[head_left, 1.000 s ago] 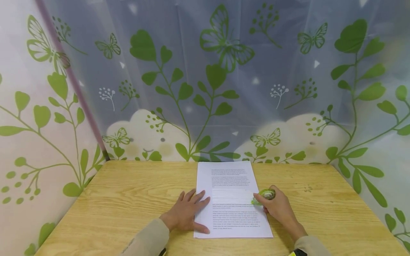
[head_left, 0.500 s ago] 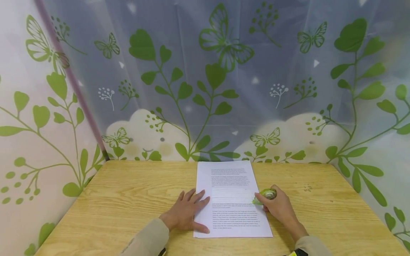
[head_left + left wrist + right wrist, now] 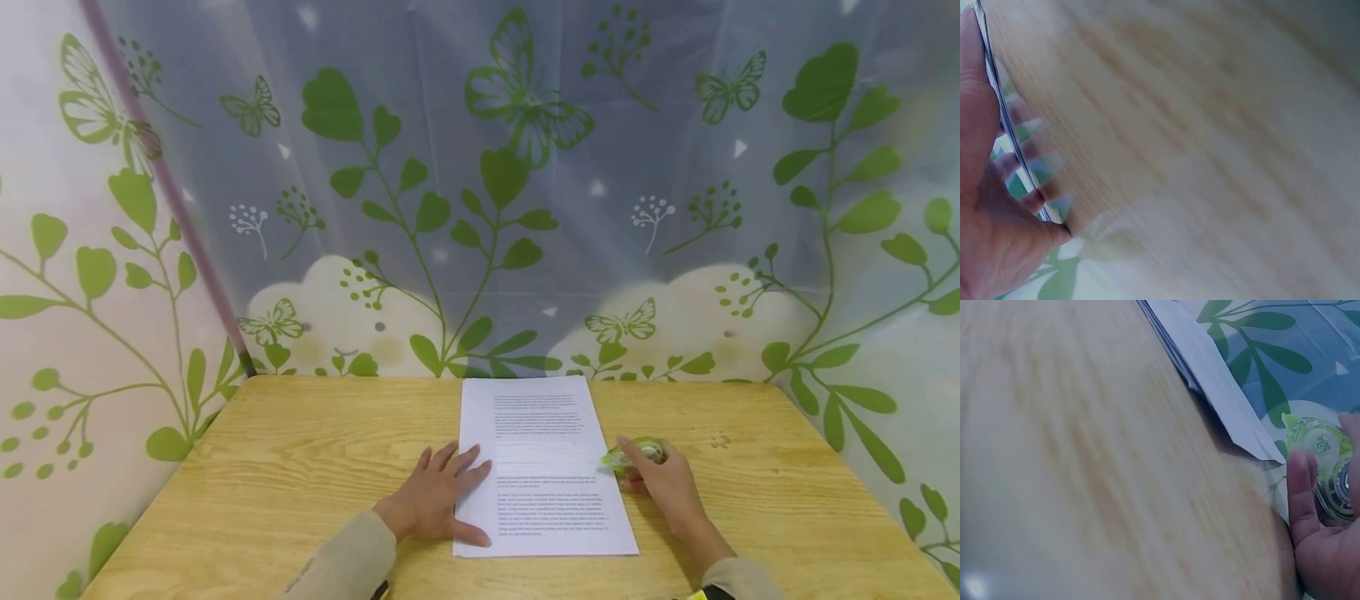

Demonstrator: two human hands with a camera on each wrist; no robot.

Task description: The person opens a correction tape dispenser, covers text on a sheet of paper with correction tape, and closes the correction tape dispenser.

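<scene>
A stack of printed paper (image 3: pixel 547 517) lies on the wooden table, with a blank white band across the middle of its text. My left hand (image 3: pixel 437 494) rests on the paper's left edge, fingers spread and straight. In my right hand (image 3: pixel 667 483) I grip a green see-through correction tape (image 3: pixel 637 454) between thumb and fingers, at the right edge of the paper. Its tip points left at the end of the white band; whether it touches the sheet I cannot tell. The right wrist view shows the correction tape (image 3: pixel 1322 453) with its reels inside the clear case.
The wooden table (image 3: pixel 315 433) reaches out to both sides of the paper. Behind it hangs a curtain (image 3: pixel 420 208) printed with green leaves and butterflies. In the right wrist view the paper's edge (image 3: pixel 1222 394) shows several sheets, slightly lifted.
My right hand has moved a little to the right with the correction tape, and the tape has tilted. The left hand and the paper stay where they were.
</scene>
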